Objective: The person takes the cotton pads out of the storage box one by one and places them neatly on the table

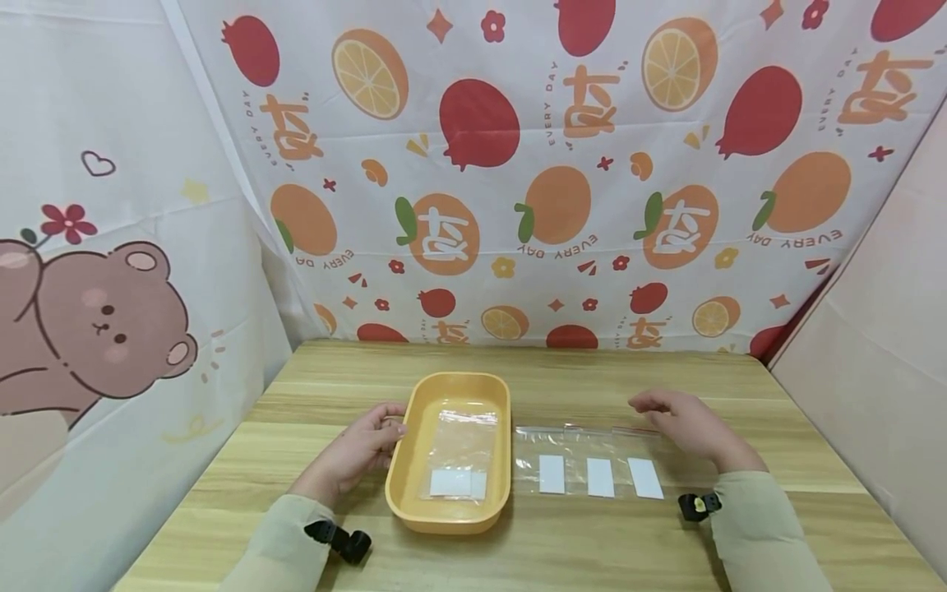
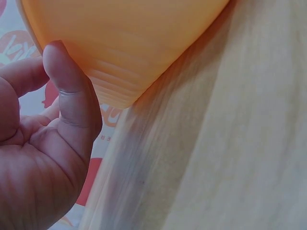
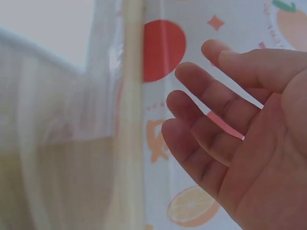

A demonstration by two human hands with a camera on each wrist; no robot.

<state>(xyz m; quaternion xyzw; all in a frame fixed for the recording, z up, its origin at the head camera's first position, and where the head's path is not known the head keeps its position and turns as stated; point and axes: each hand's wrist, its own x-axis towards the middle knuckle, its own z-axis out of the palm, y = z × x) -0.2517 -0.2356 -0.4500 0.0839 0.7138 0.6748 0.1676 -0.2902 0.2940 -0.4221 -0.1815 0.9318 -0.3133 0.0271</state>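
Note:
My left hand holds the left rim of a yellow-orange tray; in the left wrist view the thumb of that hand lies against the tray's outer wall. Inside the tray lies clear zip-bag plastic with white card at its near end; how many bags are there I cannot tell. To the right of the tray, clear bags lie side by side with three white cards. My right hand, fingers loosely bent and empty, hovers by the rightmost bag's upper corner, as the right wrist view also shows.
A light wood-grain table carries everything. Behind it hangs a fruit-print cloth, with a bear-print cloth on the left and a plain pale one on the right. Both wrists wear small black devices.

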